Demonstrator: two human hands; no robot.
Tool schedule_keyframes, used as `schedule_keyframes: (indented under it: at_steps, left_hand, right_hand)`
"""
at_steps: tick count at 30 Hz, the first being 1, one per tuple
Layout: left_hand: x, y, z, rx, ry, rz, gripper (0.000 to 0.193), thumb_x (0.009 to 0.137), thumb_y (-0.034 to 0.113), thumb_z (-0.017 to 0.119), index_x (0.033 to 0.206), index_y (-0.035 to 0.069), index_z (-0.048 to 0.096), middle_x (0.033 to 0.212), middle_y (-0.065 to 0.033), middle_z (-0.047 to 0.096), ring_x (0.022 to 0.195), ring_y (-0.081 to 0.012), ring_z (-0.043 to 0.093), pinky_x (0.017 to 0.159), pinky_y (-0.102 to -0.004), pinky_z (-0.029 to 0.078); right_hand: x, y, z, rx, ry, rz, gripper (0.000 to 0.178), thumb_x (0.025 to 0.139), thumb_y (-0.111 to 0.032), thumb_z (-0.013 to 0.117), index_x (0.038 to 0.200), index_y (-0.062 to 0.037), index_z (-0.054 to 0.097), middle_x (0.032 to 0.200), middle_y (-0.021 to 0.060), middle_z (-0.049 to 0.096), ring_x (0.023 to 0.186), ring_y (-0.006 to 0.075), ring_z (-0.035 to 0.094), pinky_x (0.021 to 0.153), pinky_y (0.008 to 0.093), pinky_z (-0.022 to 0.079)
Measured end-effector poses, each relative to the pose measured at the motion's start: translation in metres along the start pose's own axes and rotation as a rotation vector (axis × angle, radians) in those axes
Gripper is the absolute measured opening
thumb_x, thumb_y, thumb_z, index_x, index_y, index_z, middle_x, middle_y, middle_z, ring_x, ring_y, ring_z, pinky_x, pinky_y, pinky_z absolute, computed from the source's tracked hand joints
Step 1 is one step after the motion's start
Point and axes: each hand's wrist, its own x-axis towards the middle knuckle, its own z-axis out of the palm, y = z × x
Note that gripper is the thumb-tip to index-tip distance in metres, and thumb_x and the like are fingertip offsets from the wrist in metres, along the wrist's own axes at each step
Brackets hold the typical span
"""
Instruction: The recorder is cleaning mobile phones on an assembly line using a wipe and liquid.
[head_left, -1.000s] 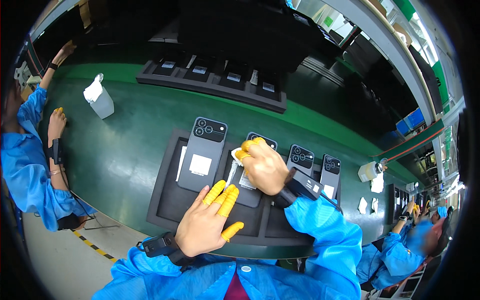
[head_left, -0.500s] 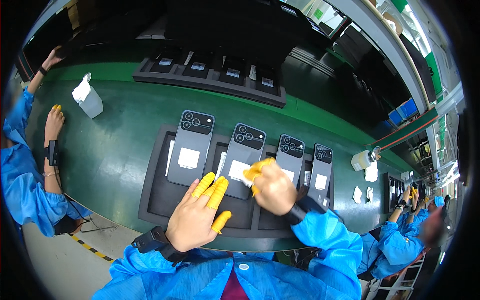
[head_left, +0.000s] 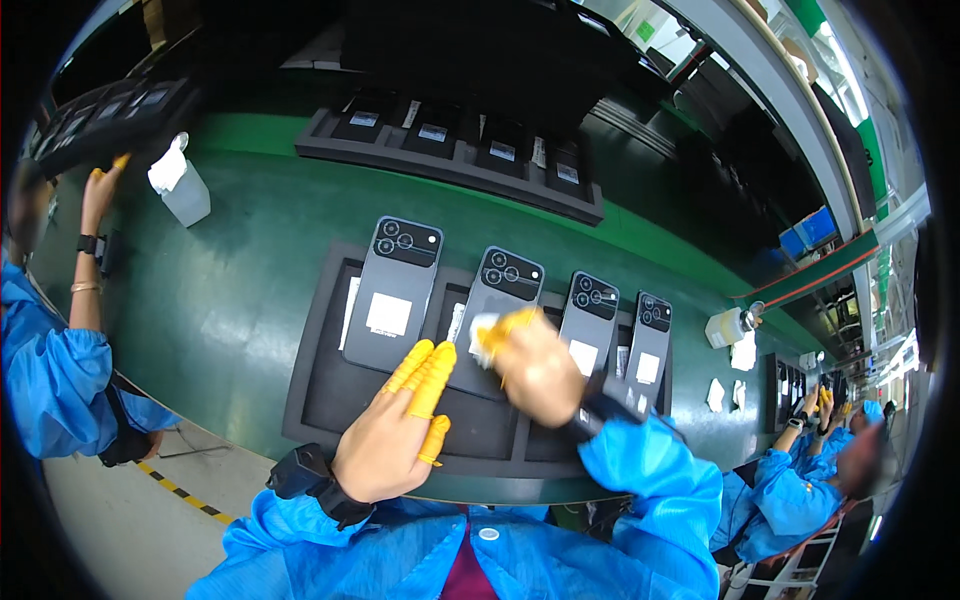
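Observation:
Four-camera-free wording aside, several dark grey phones lie back up in a row across a dark foam tray (head_left: 310, 400). Each has a camera block at its top, and white labels show on their backs. My right hand (head_left: 540, 370), in yellow finger covers, is closed on a white wipe (head_left: 483, 352) pressed against the second phone (head_left: 500, 290) from the left. That phone's lower back is partly hidden by the hand. My left hand (head_left: 385, 440) has its covered fingers stretched out by the same phone's lower left edge. Left of it lies the first phone (head_left: 393, 280).
Another dark tray (head_left: 450, 165) with flat dark items stands at the back. A white bottle (head_left: 185, 195) with tissue is at the left, another bottle (head_left: 728, 327) at the right near crumpled wipes (head_left: 716, 395). Co-workers in blue sit at both sides.
My right hand has slid slightly up and left over the second phone. My left fingers have drawn closer together. The left co-worker's arm has moved, and a dark tray now shows there.

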Motion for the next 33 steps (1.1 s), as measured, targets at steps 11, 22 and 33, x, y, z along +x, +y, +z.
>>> schedule_keyframes:
  at_steps: [11,22,33]
  left_hand:
    - [-0.005,-0.003,0.000,-0.173,0.080,-0.088,0.069,0.092,0.015,0.062,0.150,-0.002,0.028,0.150,-0.0207,0.040,0.142,-0.0388,0.034,0.116,-0.0413,0.028]
    - [-0.001,-0.001,0.001,0.086,-0.042,0.000,0.070,0.090,0.021,0.065,0.147,-0.004,0.033,0.139,-0.0263,0.047,0.138,-0.0414,0.036,0.119,-0.0474,0.023]
    - [-0.001,-0.001,0.003,0.085,-0.012,0.003,0.064,0.089,0.018,0.063,0.144,-0.005,0.039,0.130,-0.0271,0.052,0.134,-0.0412,0.042,0.118,-0.0498,0.025]
  right_hand:
    - [0.033,0.013,0.005,-0.030,0.011,0.054,0.018,0.071,-0.007,0.066,0.088,-0.0050,0.071,0.095,0.0109,0.062,0.090,0.0289,0.061,0.075,0.0369,0.053]
    - [0.037,0.027,-0.032,0.034,0.085,0.088,0.030,0.070,0.004,0.064,0.098,-0.0035,0.073,0.095,0.0134,0.063,0.086,0.0325,0.060,0.076,0.0375,0.053]
    - [0.013,-0.004,-0.037,0.338,-0.048,0.065,0.022,0.068,0.003,0.065,0.089,-0.0003,0.068,0.099,0.0146,0.063,0.089,0.0349,0.062,0.081,0.0410,0.053]
